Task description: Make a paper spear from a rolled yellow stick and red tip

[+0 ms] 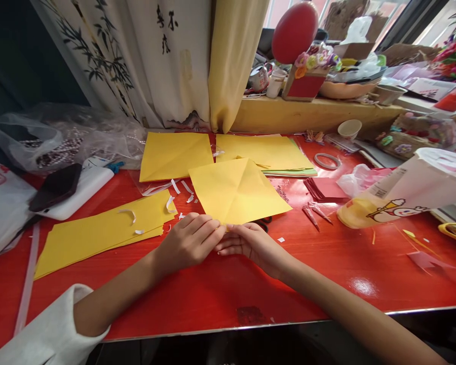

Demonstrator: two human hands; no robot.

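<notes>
A creased sheet of yellow paper (239,190) is held up over the table by its near corner. My left hand (192,238) is closed with its fingers curled at that corner. My right hand (251,246) pinches the same corner between thumb and fingers, close against the left. Dark loops, perhaps scissor handles, show partly beneath the sheet's right side. Behind it lie a square yellow sheet (171,154) with a diagonal crease and a stack of yellow paper (258,149) with green edges below. Yellow strips (106,233) with white scraps on them lie to the left.
A tilted plastic cup (406,187) with yellow liquid is at the right. Dark red paper squares (327,188) and pointed folded pieces (317,215) lie nearer. A phone (57,187) rests on a white box at left. A cluttered ledge (307,115) and curtains line the back.
</notes>
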